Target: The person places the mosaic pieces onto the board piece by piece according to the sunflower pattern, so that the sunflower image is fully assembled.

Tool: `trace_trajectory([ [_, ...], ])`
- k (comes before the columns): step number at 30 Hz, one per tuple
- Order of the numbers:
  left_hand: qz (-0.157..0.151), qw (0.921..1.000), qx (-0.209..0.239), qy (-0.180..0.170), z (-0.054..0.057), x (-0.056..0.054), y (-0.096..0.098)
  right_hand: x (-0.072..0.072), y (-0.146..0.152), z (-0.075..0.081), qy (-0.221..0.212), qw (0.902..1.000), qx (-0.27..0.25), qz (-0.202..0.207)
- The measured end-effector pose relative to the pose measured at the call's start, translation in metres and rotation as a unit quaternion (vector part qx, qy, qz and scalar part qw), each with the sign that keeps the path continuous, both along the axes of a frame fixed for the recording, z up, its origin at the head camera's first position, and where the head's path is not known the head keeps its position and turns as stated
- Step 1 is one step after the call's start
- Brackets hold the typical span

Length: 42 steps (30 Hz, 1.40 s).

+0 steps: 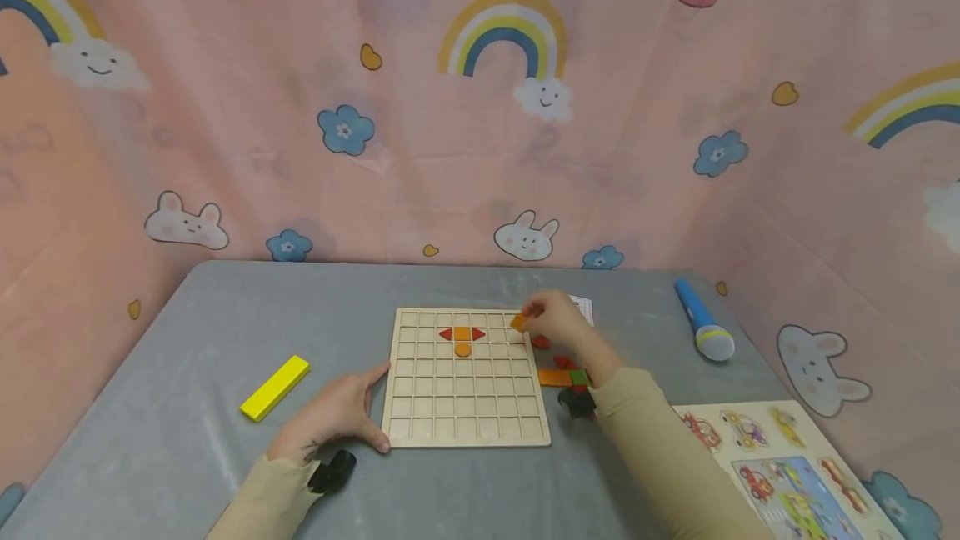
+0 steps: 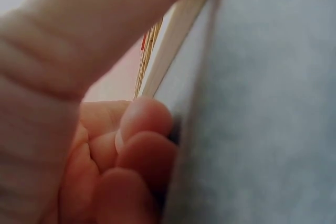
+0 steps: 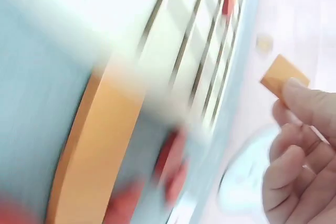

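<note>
Orange and square, a small tile (image 3: 280, 74) sits pinched between the thumb and finger of the right hand (image 1: 557, 319) – tips closed firmly on one corner, the other fingers curled below. Under and left of that grip spreads the pale gridded board (image 1: 465, 398), the tile at its far right corner. Just behind the grip, a white card (image 1: 583, 309) peeks out. On the near side of it lie red pieces (image 1: 540, 342), then an orange bar (image 1: 555, 377) with a green piece (image 1: 579, 377) at its end, just beside the board's right edge. Left of the grip, on the grid, an orange square (image 1: 462, 333) sits between two red triangles, an orange disc just nearer.

Across the board, the left hand (image 1: 333, 411) touches the left edge – thumb and forefinger spread wide. Right of the grip rests a blue microphone (image 1: 705, 323); farther off, nearer the person, a picture board (image 1: 723, 419). Well left lies a yellow block (image 1: 275, 388).
</note>
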<state>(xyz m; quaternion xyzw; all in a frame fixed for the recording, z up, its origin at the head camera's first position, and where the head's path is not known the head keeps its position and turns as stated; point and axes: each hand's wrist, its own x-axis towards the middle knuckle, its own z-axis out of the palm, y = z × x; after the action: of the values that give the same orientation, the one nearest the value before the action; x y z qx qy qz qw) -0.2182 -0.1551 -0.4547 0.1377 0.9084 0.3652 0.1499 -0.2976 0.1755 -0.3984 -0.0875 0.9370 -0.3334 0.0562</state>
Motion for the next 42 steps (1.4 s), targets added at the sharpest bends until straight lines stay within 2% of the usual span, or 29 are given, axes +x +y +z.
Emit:
trace_trajectory([
  [1,0.000,1.0000,-0.002,0.001,0.000,0.000,0.000,-0.002,-0.013,0.000,0.018,0.9995,0.001,0.024],
  [4,-0.004,1.0000,-0.005,0.000,0.000,-0.001,-0.001,-0.003,-0.051,0.000,0.030,0.9968,0.023,0.071],
  [10,-0.010,0.9999,-0.009,0.002,0.001,-0.002,-0.002,0.002,-0.100,-0.003,0.036,0.9821,0.125,0.136],
  [13,-0.007,0.9999,-0.012,0.003,0.001,-0.002,-0.001,0.003,-0.109,-0.005,0.034,0.9774,0.157,0.137],
  [19,0.001,0.9999,-0.012,0.003,0.003,-0.003,0.000,0.002,-0.114,-0.007,0.034,0.9750,0.181,0.124],
  [23,0.002,0.9998,-0.018,0.001,0.004,-0.004,0.000,0.000,-0.116,-0.009,0.055,0.9640,0.220,0.138],
  [25,0.003,0.9998,-0.019,-0.003,0.005,-0.004,-0.001,0.000,-0.116,-0.007,0.063,0.9617,0.229,0.137],
  [26,0.004,0.9998,-0.020,-0.005,0.005,-0.005,-0.001,0.000,-0.115,-0.005,0.063,0.9629,0.224,0.136],
  [30,0.008,0.9997,-0.020,-0.009,0.006,-0.005,0.000,0.001,-0.093,0.014,0.034,0.9817,0.156,0.104],
  [34,0.016,0.9996,-0.018,-0.013,0.010,-0.004,0.000,0.003,-0.049,0.030,0.028,0.9864,0.147,0.069],
  [38,0.023,0.9994,-0.020,-0.017,0.012,-0.004,0.000,0.010,-0.005,0.027,0.011,0.9836,0.176,0.037],
  [42,0.023,0.9993,-0.023,-0.019,0.010,-0.003,0.001,0.020,0.022,0.011,-0.017,0.9779,0.202,0.051],
])
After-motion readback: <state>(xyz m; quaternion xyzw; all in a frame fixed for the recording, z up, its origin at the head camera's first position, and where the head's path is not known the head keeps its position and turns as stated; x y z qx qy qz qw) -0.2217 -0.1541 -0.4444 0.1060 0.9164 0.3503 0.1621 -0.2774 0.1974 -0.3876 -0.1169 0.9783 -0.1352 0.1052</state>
